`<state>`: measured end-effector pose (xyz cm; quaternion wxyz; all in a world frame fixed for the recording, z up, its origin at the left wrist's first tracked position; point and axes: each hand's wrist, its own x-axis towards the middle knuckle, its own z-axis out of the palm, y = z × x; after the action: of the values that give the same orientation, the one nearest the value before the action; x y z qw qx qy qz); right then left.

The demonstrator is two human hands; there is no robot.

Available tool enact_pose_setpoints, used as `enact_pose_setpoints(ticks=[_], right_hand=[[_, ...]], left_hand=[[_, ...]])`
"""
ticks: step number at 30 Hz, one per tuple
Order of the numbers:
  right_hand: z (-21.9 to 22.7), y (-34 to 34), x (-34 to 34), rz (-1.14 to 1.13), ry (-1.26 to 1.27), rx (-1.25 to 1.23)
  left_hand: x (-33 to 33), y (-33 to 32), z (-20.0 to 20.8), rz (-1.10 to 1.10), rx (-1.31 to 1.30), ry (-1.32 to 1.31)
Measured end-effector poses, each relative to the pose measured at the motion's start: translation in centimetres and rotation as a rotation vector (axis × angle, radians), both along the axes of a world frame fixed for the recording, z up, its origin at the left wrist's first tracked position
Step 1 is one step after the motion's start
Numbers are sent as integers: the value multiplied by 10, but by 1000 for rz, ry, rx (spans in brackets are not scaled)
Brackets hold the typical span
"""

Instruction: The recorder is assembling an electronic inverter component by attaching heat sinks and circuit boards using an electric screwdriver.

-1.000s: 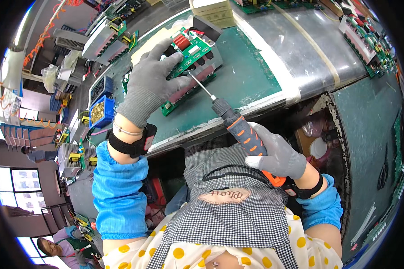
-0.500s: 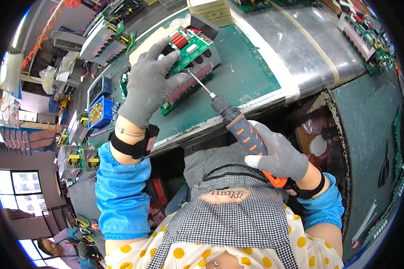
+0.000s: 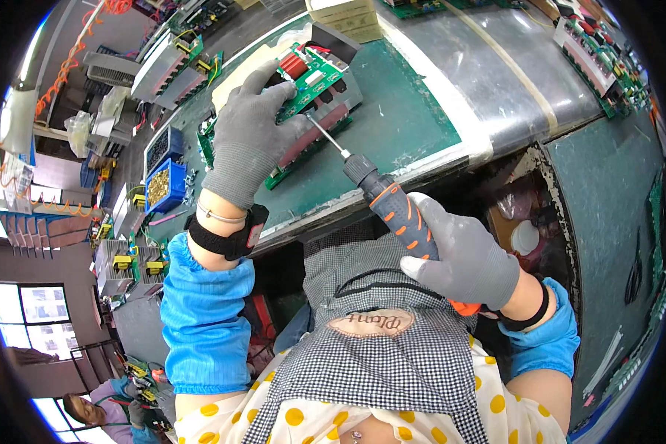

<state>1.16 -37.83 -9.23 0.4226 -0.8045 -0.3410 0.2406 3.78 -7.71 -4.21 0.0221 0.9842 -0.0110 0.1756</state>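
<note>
My left hand, in a grey glove, grips a green circuit board assembly with fingers across its top and the thumb along its near side. The assembly carries a red coil and sits on metal heatsink parts. My right hand, also gloved, is wrapped round the grip of a black and orange electric screwdriver. Its long bit points up and left, the tip at the near side of the assembly close to my left thumb. Whether the tip sits in a screw is too small to tell.
Left of the work stand a blue bin of brass-coloured small parts and a bin of dark parts. A cardboard box is at the far edge. Another board assembly lies far right. A co-worker is at lower left.
The screwdriver has shifted slightly left, its tip still by the assembly. My right hand has turned a little and its wrist moved right. My left hand keeps its hold, the forearm slightly further right.
</note>
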Motion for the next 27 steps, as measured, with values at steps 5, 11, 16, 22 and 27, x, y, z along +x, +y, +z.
enact_pose_setpoints(ticks=[5, 11, 16, 22, 27], right_hand=[[20, -2, 10, -13, 830, 194], [25, 3, 6, -36, 924, 270], [17, 5, 6, -30, 997, 298], [15, 4, 3, -55, 1007, 350], [19, 8, -2, -69, 987, 327]], left_hand=[[2, -3, 0, 3, 12, -35], [3, -2, 3, 61, 12, 32], [2, -1, 1, 29, 15, 11], [0, -3, -3, 40, 71, -22], [-1, -2, -8, 36, 135, -46]])
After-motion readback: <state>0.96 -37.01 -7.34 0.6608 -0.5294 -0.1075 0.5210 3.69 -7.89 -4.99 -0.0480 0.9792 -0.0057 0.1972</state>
